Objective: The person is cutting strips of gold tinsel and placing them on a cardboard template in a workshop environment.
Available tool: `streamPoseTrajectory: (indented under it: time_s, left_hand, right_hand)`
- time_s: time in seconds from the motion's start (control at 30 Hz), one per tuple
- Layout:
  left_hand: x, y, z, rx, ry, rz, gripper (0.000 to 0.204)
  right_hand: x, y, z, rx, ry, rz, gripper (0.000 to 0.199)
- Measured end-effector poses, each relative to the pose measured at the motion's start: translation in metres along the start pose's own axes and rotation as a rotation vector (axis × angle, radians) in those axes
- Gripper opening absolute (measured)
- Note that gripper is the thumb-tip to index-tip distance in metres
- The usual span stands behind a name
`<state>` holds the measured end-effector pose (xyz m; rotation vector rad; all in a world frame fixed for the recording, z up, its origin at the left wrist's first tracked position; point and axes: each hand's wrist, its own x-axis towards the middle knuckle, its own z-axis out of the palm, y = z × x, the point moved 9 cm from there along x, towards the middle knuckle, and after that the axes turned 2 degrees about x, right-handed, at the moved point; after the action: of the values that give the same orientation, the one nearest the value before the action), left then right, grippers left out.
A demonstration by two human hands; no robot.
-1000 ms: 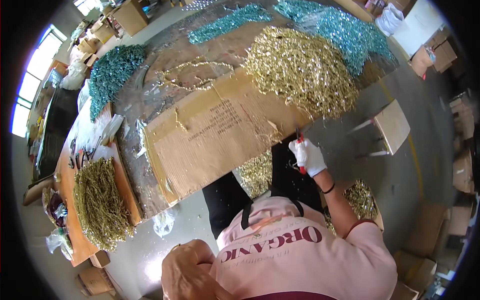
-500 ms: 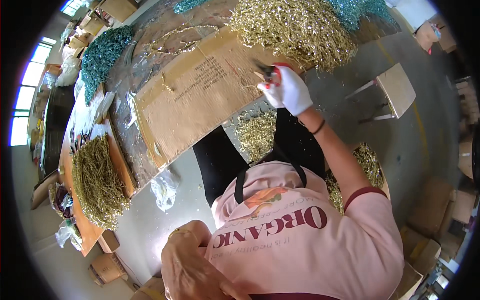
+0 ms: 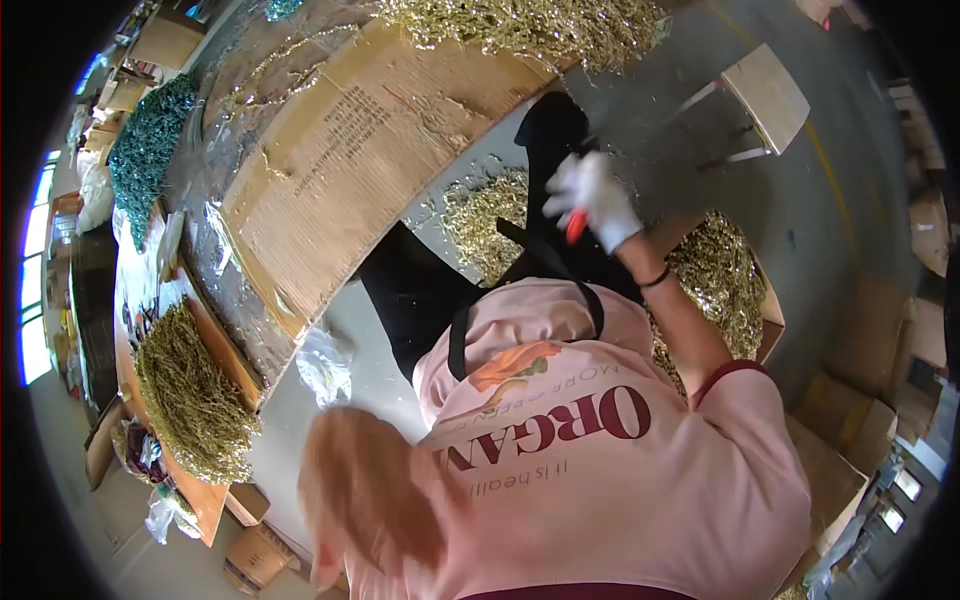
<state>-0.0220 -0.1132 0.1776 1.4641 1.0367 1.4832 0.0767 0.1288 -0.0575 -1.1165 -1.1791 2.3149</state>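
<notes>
My right hand (image 3: 592,198), in a white glove, is wrapped round a red-handled hand cutter (image 3: 576,226). One red handle end pokes out below the glove; its dark jaws are blurred beyond the fingers. This hand hovers over my right thigh, beside a box of gold tinsel garland (image 3: 715,285). Close to my shirt at the lower left is my left hand (image 3: 365,490), bare and smeared by motion, so its fingers cannot be made out. A flattened cardboard sheet (image 3: 350,165) covers the table edge before me, with a gold tinsel heap (image 3: 520,30) at its far side.
Loose gold tinsel (image 3: 485,225) lies on the floor between my legs. To the left are a teal tinsel bundle (image 3: 150,150) and a gold bundle (image 3: 190,395) on a board. A stool (image 3: 765,100) stands at the right; a plastic bag (image 3: 325,365) hangs by the table.
My right hand has drawn back from the cardboard's edge to above my thigh, still with the cutter. My left hand has shifted and blurred. The whole view has tilted and moved.
</notes>
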Motion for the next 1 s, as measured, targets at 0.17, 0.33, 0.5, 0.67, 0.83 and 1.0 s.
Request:
streamPoseTrajectory:
  time_s: [0.17, 0.33, 0.5, 0.67, 0.83, 1.0]
  left_hand:
    - [0.055, -0.166, 0.024, 0.262, -0.083, -0.199, 0.024]
    - [0.092, -0.263, 0.112, 0.612, -0.506, 0.294, 0.031]
    - [0.127, -0.358, -0.074, 0.88, 0.345, -0.483, 0.031]
    - [0.166, -0.281, 0.04, 0.993, 0.081, 0.014, 0.036]
    - [0.125, -0.295, 0.16, 0.408, -0.752, -0.013, 0.025]
    - [0.169, -0.325, -0.026, 0.944, 0.063, -0.009, 0.03]
  right_hand:
    - [-0.014, -0.079, -0.13, 0.199, 0.626, -0.375, 0.04]
    - [-0.034, -0.049, -0.164, 0.065, 0.686, -0.136, 0.065]
    - [-0.046, -0.01, -0.164, 0.149, 0.662, -0.114, 0.034]
    - [-0.044, -0.007, -0.172, 0.065, 0.716, -0.041, 0.044]
    - [-0.034, -0.047, -0.174, -0.016, 0.767, -0.213, 0.036]
    - [-0.03, -0.047, -0.169, -0.063, 0.715, -0.287, 0.033]
